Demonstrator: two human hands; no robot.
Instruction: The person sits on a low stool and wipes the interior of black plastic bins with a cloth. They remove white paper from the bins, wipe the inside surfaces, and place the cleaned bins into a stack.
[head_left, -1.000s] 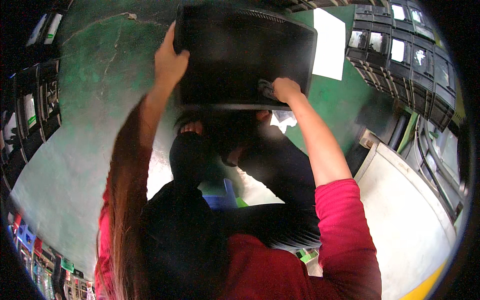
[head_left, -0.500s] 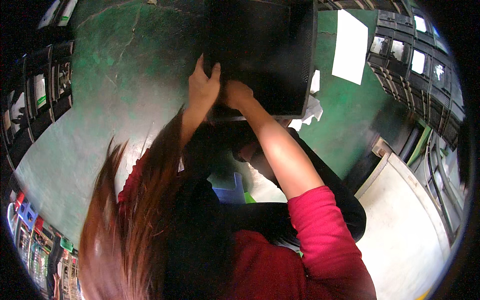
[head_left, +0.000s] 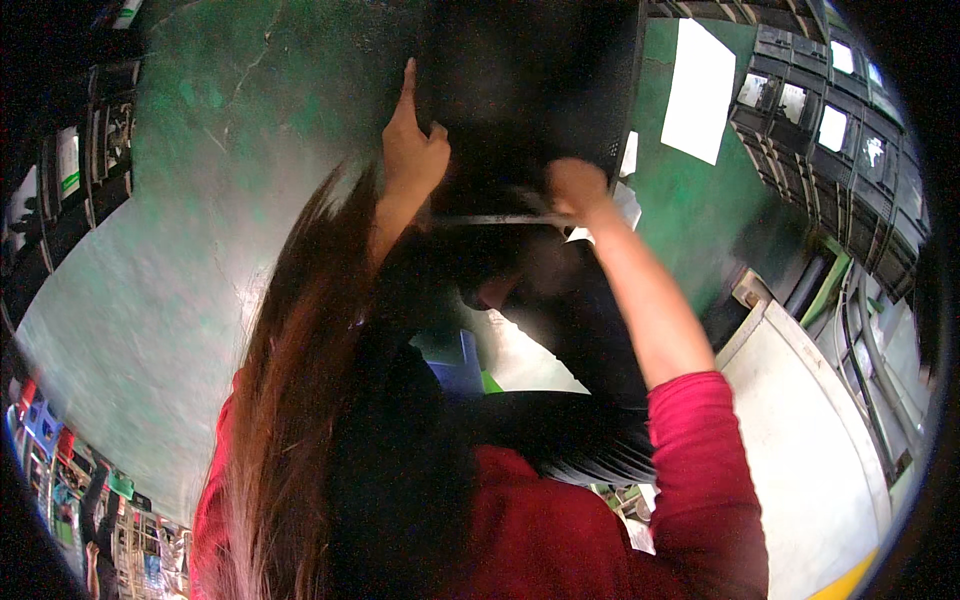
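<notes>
A large black plastic crate (head_left: pixel 625 110) lies before me, its inside too dark to make out. My left hand (head_left: pixel 415 160) rests at its left side, index finger stretched away from me along the edge and thumb apart; the other fingers are hidden. Over the near right part of the crate is my right hand (head_left: pixel 578 188), closed in a fist and smeared by motion. Whatever it may hold does not show. Crumpled white paper (head_left: pixel 626 205) sticks out beside the crate's right near corner.
Black crates with white labels are stacked at the right (head_left: pixel 850 130) and left (head_left: pixel 65 170). A white sheet (head_left: pixel 698 90) lies on the green floor (head_left: pixel 200 120). A blue plastic thing (head_left: pixel 455 370) shows below my legs. A pale curved panel (head_left: pixel 800 410) stands at my right.
My right hand has moved right, away from the left hand, toward the crate's right near corner. My left hand has shifted slightly away from me, with its index finger now stretched out.
</notes>
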